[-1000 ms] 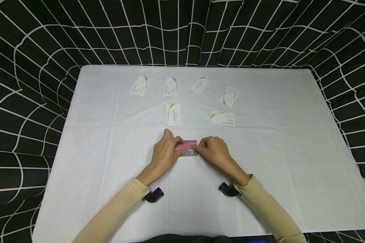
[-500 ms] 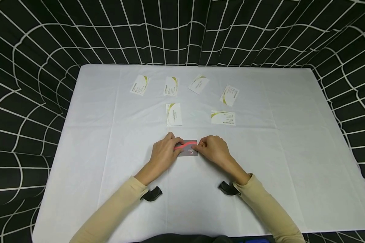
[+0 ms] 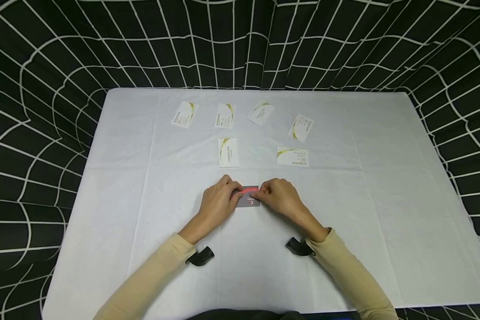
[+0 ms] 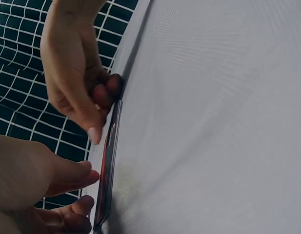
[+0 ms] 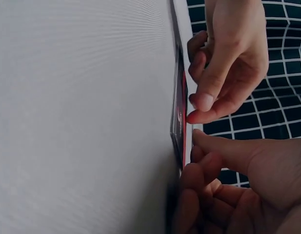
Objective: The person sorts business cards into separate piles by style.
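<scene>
A dark grey business card with a red wavy stripe lies before the person, its long side running left to right. The left hand is at its left end, thumb and forefinger drawn close together over the striped surface. At the card's right end, the right hand pinches the edge between thumb and curled forefinger. Seen edge-on in the left wrist view, the card shows layered edges; whether it is one card or a thin stack I cannot tell. The fingers cover both ends.
Several white business cards with gold curves lie farther back, among them an upright one and a sideways one. They rest on a white cloth-covered table. Black netted-pattern curtains surround it. A black mount sticks out at each cuff.
The left thumb has moved up toward the forefinger across the card, and the raised left knuckle has sunk slightly. The right hand and the white cards stay nearly where they were.
</scene>
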{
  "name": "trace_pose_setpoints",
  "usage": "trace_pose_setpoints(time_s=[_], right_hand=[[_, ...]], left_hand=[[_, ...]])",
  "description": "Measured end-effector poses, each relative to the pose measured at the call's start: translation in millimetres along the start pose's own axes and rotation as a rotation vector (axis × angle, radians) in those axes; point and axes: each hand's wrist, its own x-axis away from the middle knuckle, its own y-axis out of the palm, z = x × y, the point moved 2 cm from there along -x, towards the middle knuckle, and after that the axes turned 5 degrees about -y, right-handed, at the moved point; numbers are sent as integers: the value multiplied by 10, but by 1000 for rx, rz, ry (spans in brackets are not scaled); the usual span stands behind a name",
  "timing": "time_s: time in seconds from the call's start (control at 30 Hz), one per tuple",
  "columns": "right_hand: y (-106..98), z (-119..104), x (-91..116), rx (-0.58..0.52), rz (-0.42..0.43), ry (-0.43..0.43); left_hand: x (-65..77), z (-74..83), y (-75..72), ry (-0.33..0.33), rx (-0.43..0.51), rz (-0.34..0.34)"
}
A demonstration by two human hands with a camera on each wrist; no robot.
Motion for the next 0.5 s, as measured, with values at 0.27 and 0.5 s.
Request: trace_pose_setpoints(time_s=[0.27,0.5], right_hand=[[-98,-89,-174,4,78,-53],[-155,-188,-556,-19,69,-208]], left_hand=[[-62,-40,-54,-7,-6,30],[-119,-53,-122,3,19,75]])
